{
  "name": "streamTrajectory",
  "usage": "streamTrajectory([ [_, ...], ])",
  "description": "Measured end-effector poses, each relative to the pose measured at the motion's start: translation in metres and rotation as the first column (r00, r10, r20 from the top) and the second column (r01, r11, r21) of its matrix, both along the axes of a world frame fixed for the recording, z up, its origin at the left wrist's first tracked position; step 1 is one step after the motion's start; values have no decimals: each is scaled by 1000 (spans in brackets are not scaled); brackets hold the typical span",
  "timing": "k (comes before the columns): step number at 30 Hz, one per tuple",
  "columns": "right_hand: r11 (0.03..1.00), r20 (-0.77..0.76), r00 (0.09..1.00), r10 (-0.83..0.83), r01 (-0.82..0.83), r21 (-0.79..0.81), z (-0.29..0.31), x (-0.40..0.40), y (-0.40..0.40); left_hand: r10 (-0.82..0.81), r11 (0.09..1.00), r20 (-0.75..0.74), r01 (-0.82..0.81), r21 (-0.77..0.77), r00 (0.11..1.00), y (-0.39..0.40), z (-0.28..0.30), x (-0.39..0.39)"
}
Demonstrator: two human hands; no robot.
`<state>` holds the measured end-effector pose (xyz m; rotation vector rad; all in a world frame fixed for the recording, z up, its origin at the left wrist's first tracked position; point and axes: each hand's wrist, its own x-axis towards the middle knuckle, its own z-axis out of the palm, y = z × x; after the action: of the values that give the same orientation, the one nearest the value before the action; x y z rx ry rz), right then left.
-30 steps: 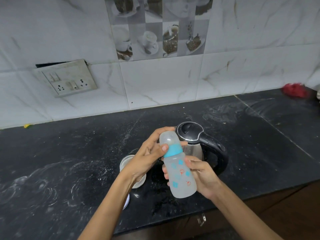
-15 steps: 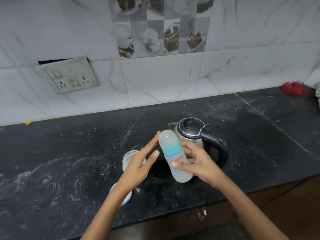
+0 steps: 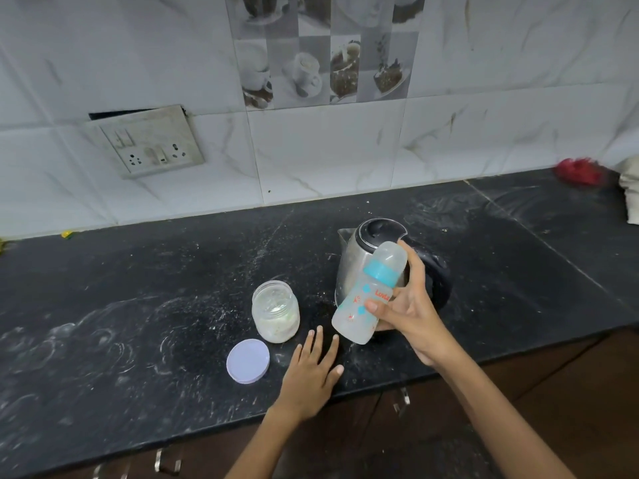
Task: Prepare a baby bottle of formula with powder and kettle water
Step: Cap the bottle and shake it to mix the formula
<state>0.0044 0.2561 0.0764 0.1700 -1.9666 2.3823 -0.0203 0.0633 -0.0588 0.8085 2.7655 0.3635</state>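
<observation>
While the right hand (image 3: pixel 406 314) wraps its grip round the capped baby bottle (image 3: pixel 368 295), thumb across the printed side and fingers behind, the bottle hangs tilted above the bench (image 3: pixel 138 288), cap end leaning up and to the right, just in front of the steel kettle (image 3: pixel 356 261). That slant, with teal collar and clear cap both on, suggests mixing rather than filling. The bottle looks cloudy, but how much liquid it holds I cannot tell. The left hand (image 3: pixel 313 369) lies flat on the bench with fingers straight and spread, holding nothing, probably for steadying. Near its fingertips stands the open powder jar (image 3: pixel 275 314), nearly empty, with white residue clinging to wall and bottom. Its lilac lid (image 3: pixel 248 361) lies flat just in front of it, within easy reach for closing.
</observation>
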Motion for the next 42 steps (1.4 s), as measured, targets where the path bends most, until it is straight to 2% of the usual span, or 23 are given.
streamTrajectory([
  [5, 991, 66, 998, -20, 29, -133, 1, 11, 5, 54, 987, 34, -48, -153, 998, 9, -12, 3],
  [9, 968, 107, 994, 6, 21, -252, 6, 18, 12, 99, 978, 34, -91, -186, 995, 13, -9, 8],
  [13, 917, 103, 994, -39, 76, -392, 5, 24, 15, 115, 978, 27, -108, -181, 993, 14, -10, 10],
  [17, 961, 141, 990, 25, 15, -276, 5, 37, 8, 136, 973, 56, -123, -195, 989, 16, -10, 12],
  [21, 931, 128, 990, -50, 93, -352, 13, 43, 16, 141, 977, 72, -127, -170, 987, 16, -9, 11],
  [24, 978, 148, 989, 0, 31, -206, 11, 51, 14, 146, 975, 85, -128, -183, 986, 18, -10, 12],
  [25, 978, 144, 989, -10, 39, -203, 10, 50, 15, 145, 975, 88, -127, -185, 985, 18, -9, 11],
  [28, 936, 127, 988, -92, 129, -327, 13, 46, 23, 142, 977, 85, -125, -172, 986, 20, -8, 4],
  [32, 989, 138, 990, 0, 21, -149, 12, 49, 13, 142, 976, 94, -124, -179, 985, 19, -3, -1],
  [35, 949, 117, 987, -108, 138, -283, 14, 39, 22, 158, 976, 91, -141, -168, 983, 18, -8, -5],
  [36, 949, 114, 987, -113, 142, -283, 15, 38, 22, 157, 976, 93, -140, -169, 983, 18, -7, -5],
  [39, 993, 138, 990, -30, 45, -109, 9, 44, 14, 147, 977, 111, -128, -168, 983, 20, -10, 1],
  [42, 969, 124, 985, -119, 142, -203, 7, 43, 20, 154, 979, 108, -137, -152, 982, 16, -14, 7],
])
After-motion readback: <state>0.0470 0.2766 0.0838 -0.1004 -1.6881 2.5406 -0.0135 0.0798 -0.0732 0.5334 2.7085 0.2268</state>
